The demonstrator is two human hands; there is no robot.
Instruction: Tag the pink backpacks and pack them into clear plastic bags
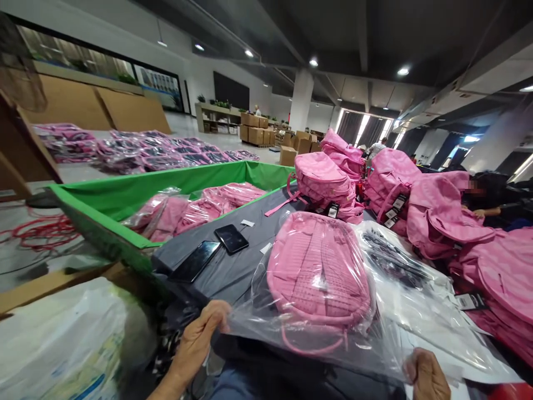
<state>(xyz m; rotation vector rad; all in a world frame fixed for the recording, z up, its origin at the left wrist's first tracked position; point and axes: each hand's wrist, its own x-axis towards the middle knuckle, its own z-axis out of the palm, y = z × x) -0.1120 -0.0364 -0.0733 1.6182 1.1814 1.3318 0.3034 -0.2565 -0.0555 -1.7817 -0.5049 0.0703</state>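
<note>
A pink backpack (320, 266) lies on the dark cloth-covered table inside a clear plastic bag (258, 319). Its top loop points toward me. My left hand (206, 328) is closed on the left corner of the bag's near edge. At the right corner of that edge, my right hand (427, 372) pinches the plastic too. Between the two hands the film is stretched out flat. Right of the backpack lie a stack of clear plastic bags (433, 322) and some black items (391, 255) in plastic.
Two phones (232, 239) lie on the table's left. Beyond them, a green-lined bin (125, 191) holds bagged pink backpacks. Unbagged pink backpacks (320, 178) crowd the back and right. A person's sleeve (510, 203) shows far right. A white plastic sack (75, 339) stands front left.
</note>
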